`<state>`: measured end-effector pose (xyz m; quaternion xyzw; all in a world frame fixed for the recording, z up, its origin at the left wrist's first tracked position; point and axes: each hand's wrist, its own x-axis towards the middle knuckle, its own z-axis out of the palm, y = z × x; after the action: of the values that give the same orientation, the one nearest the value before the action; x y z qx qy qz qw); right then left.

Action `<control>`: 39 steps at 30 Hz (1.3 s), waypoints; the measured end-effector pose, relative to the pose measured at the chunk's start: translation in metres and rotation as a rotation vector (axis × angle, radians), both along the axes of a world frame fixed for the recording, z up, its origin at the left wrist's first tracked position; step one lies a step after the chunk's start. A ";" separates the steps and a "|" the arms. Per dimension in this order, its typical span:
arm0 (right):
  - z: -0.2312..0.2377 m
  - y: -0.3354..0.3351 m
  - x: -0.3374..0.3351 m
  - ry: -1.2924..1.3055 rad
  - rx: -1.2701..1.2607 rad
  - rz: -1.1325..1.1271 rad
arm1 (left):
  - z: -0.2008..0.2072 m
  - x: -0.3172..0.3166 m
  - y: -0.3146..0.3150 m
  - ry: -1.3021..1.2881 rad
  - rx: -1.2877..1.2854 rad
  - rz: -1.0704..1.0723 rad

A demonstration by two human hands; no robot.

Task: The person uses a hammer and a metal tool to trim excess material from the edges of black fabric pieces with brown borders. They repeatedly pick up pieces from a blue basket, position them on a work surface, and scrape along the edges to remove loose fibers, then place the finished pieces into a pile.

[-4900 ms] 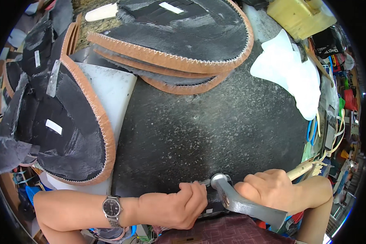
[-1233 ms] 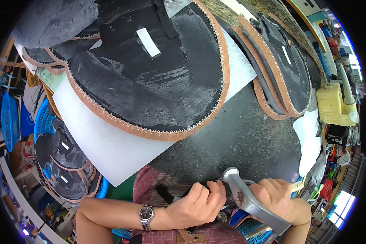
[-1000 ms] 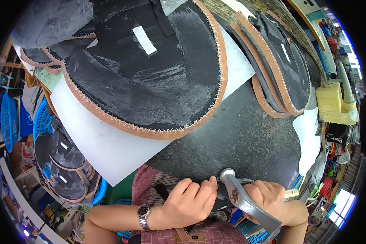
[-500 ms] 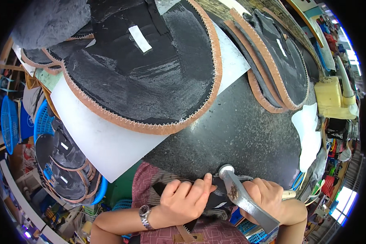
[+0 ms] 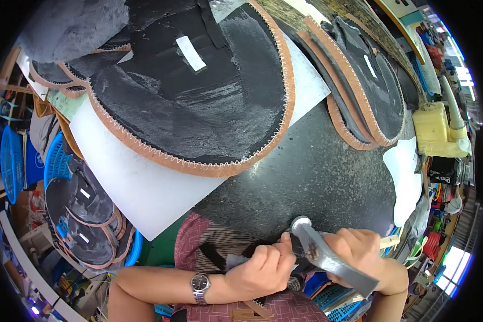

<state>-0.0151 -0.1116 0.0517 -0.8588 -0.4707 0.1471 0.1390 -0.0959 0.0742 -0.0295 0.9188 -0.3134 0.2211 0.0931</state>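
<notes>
My right hand (image 5: 354,252) is closed round the pale wooden handle (image 5: 390,241) of a hammer. The steel hammer head (image 5: 330,262) has a round face, which rests at the near edge of the dark table, close to my left fingertips. Over my lap, my left hand (image 5: 265,270) is closed on a black piece with a brown stitched edge (image 5: 259,308), its thumb pointing at the hammer face. Most of that piece is hidden under my hands. A large black piece with a brown zigzag-stitched border (image 5: 193,126) lies ahead on the table.
Beneath the large piece is a white sheet (image 5: 139,188). More stitched black pieces (image 5: 378,91) lean together at the far right, beside a white cut-out (image 5: 405,182) and a yellow block (image 5: 433,129). Lower left, a blue basket (image 5: 134,249) holds similar pieces (image 5: 94,236).
My left hand has shifted right and slightly down, its wrist turning so the watch face shows more. The hammer and my right hand have moved a little to the right.
</notes>
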 end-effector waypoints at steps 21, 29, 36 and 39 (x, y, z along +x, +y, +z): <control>0.012 -0.001 -0.008 -0.004 -0.098 0.022 | 0.021 0.012 0.007 0.265 -0.160 -0.235; 0.061 -0.065 -0.027 -0.413 0.190 -0.612 | 0.027 0.027 -0.007 1.001 -0.803 -0.413; 0.088 -0.099 0.065 -0.348 0.517 -0.952 | 0.107 0.245 -0.036 0.523 -0.762 -0.114; 0.025 -0.075 0.138 -0.207 0.616 -0.745 | 0.097 0.279 -0.005 0.102 -0.289 0.138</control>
<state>0.1234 -0.1871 0.0766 -0.8979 -0.1645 -0.1444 0.3820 0.1835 0.0690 0.0675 0.9252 -0.2093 0.2228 0.2247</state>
